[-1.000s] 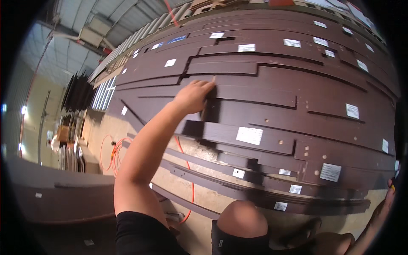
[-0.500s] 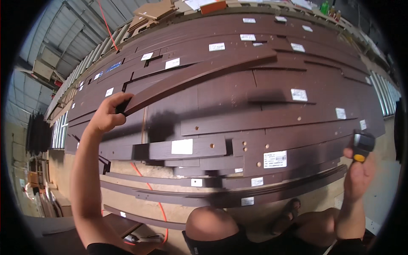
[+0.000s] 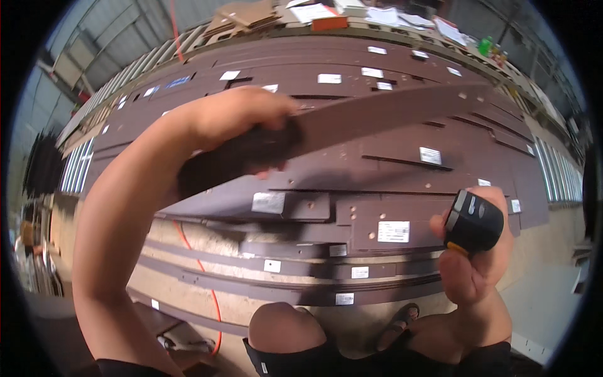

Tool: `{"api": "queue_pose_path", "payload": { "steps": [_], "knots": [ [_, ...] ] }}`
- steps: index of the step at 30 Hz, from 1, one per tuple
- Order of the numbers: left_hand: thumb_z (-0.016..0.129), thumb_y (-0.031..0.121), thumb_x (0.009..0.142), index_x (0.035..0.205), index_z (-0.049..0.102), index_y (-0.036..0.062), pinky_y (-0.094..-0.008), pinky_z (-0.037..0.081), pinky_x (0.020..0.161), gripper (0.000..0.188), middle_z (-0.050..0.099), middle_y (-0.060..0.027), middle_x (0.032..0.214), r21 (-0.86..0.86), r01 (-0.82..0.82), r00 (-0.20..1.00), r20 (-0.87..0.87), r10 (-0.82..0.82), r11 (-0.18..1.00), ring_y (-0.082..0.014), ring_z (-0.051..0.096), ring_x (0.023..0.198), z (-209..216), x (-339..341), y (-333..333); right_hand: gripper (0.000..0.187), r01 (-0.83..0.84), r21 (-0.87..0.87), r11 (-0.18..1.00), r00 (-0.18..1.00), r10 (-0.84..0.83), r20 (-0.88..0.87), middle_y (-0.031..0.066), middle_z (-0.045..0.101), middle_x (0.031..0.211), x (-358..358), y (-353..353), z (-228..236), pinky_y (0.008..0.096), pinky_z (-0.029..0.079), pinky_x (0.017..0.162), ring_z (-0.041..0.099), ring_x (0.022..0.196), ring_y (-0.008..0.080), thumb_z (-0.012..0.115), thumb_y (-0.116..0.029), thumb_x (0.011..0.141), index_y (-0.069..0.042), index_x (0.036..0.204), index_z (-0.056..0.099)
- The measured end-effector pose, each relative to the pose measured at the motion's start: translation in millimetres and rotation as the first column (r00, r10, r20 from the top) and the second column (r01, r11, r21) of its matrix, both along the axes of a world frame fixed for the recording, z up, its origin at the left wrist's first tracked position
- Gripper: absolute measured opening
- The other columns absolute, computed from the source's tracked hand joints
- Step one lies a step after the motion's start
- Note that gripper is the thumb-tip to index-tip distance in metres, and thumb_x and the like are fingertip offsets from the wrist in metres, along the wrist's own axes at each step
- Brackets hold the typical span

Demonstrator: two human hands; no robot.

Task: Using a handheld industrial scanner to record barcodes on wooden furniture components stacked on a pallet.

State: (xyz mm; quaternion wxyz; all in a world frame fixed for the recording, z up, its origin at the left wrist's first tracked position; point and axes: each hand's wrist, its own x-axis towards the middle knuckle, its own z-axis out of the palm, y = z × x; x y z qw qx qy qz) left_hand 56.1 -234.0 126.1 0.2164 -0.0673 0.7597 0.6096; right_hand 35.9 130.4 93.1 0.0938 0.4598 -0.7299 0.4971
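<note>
My left hand [image 3: 254, 113] is closed around a long dark brown board [image 3: 383, 119], lifted at a slant above a layer of similar boards. The board stretches from near my left forearm toward the far right, its near end in shadow, and small holes show by its far end. In my right hand [image 3: 478, 267], to the right, sits a black handheld barcode scanner [image 3: 477, 225] with a yellow button. Below and between my hands lie flat brown boards [image 3: 301, 221], some with white labels [image 3: 394, 232].
Roller conveyors [image 3: 556, 166] flank the boards. Papers [image 3: 313, 14], an orange box [image 3: 330, 23], cardboard pieces [image 3: 248, 16] and a green bottle [image 3: 485, 45] stand along the far side. An orange hose [image 3: 200, 267] runs across the floor near my legs.
My left hand has moved right, swinging the board further right and turning its broad face toward me. My right hand has brought the scanner left and closer in.
</note>
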Motion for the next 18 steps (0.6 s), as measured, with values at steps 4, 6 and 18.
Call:
{"api": "queue_pose_path", "payload": {
  "steps": [4,6,18],
  "knots": [
    [0.048,0.016,0.094,0.127,0.057,-0.0023,-0.0417,0.062,0.065,0.039,0.071,-0.0239,0.090,0.228,0.113,0.987,0.084,-0.135,0.967,-0.0302,0.071,0.068,-34,-21,44,0.027,-0.030,0.096,0.995,0.998,0.035,-0.052,0.0095,0.068,0.095,22,-27,-7,0.0385,0.048,0.074,0.058,0.085,0.0289,0.076,-0.021,0.073,-0.005,0.095,0.074],
    [0.049,0.017,0.094,0.126,0.057,-0.0027,-0.0415,0.061,0.064,0.038,0.071,-0.0236,0.089,0.278,0.092,0.988,0.095,-0.123,0.956,-0.0299,0.071,0.067,-36,-24,68,0.029,-0.189,0.202,0.961,0.943,0.235,-0.236,0.0122,0.064,0.097,29,-37,-7,0.0415,0.048,0.077,0.057,0.085,0.0292,0.072,-0.026,0.077,-0.004,0.095,0.071],
    [0.055,0.019,0.093,0.118,0.059,-0.0048,-0.0406,0.060,0.064,0.035,0.070,-0.0217,0.085,0.413,-0.092,0.985,0.171,0.022,0.906,-0.0282,0.071,0.066,-51,-21,122,0.028,-0.467,0.177,0.866,0.845,0.496,-0.197,0.0117,0.063,0.097,78,-59,-44,0.0497,0.050,0.079,0.057,0.085,0.0345,0.078,-0.017,0.060,-0.007,0.083,0.068]
  ]
}}
